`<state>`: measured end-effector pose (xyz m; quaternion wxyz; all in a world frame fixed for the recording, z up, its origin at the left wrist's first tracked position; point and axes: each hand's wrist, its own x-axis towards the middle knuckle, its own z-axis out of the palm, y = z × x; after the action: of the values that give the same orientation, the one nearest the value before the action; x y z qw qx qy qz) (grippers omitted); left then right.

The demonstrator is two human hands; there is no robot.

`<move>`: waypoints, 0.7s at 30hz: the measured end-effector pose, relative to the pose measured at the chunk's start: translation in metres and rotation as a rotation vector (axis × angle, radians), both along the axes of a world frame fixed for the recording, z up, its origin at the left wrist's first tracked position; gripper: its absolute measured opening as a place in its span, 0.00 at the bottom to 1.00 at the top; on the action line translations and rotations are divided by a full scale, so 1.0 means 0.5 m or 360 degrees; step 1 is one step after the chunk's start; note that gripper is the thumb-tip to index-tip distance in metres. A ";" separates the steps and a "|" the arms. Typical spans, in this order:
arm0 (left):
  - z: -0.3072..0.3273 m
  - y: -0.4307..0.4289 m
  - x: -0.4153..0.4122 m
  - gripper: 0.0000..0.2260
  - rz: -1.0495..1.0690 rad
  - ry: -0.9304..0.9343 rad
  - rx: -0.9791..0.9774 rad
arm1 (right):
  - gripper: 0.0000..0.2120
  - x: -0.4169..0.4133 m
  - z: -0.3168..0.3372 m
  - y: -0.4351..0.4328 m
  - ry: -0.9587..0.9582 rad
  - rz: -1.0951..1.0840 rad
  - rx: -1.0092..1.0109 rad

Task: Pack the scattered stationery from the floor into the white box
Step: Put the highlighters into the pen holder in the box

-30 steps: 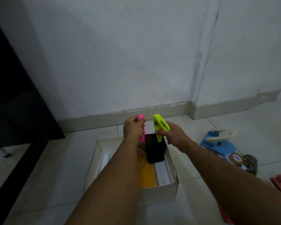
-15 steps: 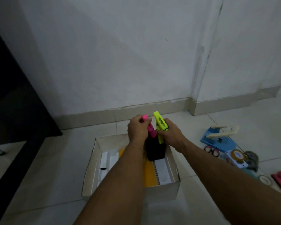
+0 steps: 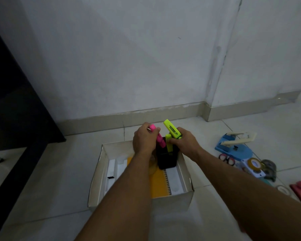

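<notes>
Both forearms reach over the white box (image 3: 174, 200). The left hand (image 3: 144, 140) pinches a pink highlighter (image 3: 157, 137), the right hand (image 3: 185, 142) a yellow highlighter (image 3: 170, 130) — both steeply tilted, lower ends in the black pen holder (image 3: 167, 158) inside the box.

The white box (image 3: 172, 200) sits open on the floor beneath both forearms, holding a yellow spiral notebook (image 3: 159, 184) flat on its bottom and a black pen holder (image 3: 166, 158) upright at its far end, just under the hands. A pink highlighter (image 3: 157, 137) gripped in the left hand (image 3: 144, 139) tilts with its lower end in the holder. Beside it, two yellow-green highlighters (image 3: 170, 134) in the right hand (image 3: 182, 142) also reach into the holder.
</notes>
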<state>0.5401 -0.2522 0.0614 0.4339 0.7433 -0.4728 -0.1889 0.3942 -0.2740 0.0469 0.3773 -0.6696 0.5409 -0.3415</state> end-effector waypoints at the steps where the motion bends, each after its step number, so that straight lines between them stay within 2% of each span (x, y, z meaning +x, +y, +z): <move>1: 0.000 0.002 0.002 0.10 0.0015 -0.0011 0.0011 | 0.10 0.000 0.001 0.001 0.0034 -0.0012 -0.0015; 4: 0.002 0.008 0.010 0.11 0.0086 -0.0037 0.0048 | 0.09 0.000 0.005 0.003 0.0125 -0.0043 -0.0070; 7: 0.006 0.014 0.019 0.11 0.0159 -0.0004 0.0070 | 0.13 0.001 0.014 0.001 0.0193 -0.0119 -0.0105; 10: 0.008 0.016 0.026 0.09 0.0166 0.0376 0.0066 | 0.12 0.001 0.027 0.000 0.0154 -0.0195 -0.0061; 13: 0.011 0.026 0.026 0.07 0.0050 0.0730 0.0093 | 0.09 -0.007 0.045 0.001 0.0254 -0.0136 -0.0103; 18: 0.006 0.048 0.025 0.02 -0.0088 0.0884 0.0166 | 0.09 -0.023 0.080 0.004 0.0258 -0.0189 -0.0245; 21: 0.007 0.054 0.018 0.10 -0.0174 0.0838 0.0173 | 0.07 -0.025 0.084 0.004 0.0291 -0.0137 -0.0254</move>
<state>0.5493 -0.2251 0.0649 0.4904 0.6642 -0.3722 -0.4239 0.3817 -0.2718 0.0890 0.2569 -0.7020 0.5724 -0.3370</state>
